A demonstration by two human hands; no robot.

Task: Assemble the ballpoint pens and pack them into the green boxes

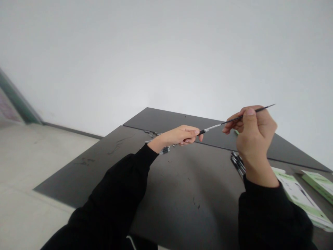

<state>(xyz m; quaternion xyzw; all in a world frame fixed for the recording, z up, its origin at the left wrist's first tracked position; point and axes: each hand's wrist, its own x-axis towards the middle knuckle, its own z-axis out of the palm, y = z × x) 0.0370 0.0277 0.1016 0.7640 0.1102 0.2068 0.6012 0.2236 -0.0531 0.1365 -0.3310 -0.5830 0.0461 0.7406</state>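
Observation:
My left hand [186, 134] is closed around a slim pen barrel [212, 127], with a black grip and a clear part pointing to the right. A thin dark pen refill [232, 119] runs in line with the barrel's right end. Thumb and fingers of my right hand [254, 133] pinch this refill, and its pointed tip sticks out past the hand at upper right. Both hands are raised above the dark table [187, 187]. How far the refill sits inside the barrel I cannot tell.
A bundle of black pens [237, 164] lies beside my right wrist. Loose pen parts [164, 150] lie behind my left wrist, partly hidden. At right are a green-and-white box [303, 198] and another box [321, 184]. A white wall [166, 52] stands behind the table.

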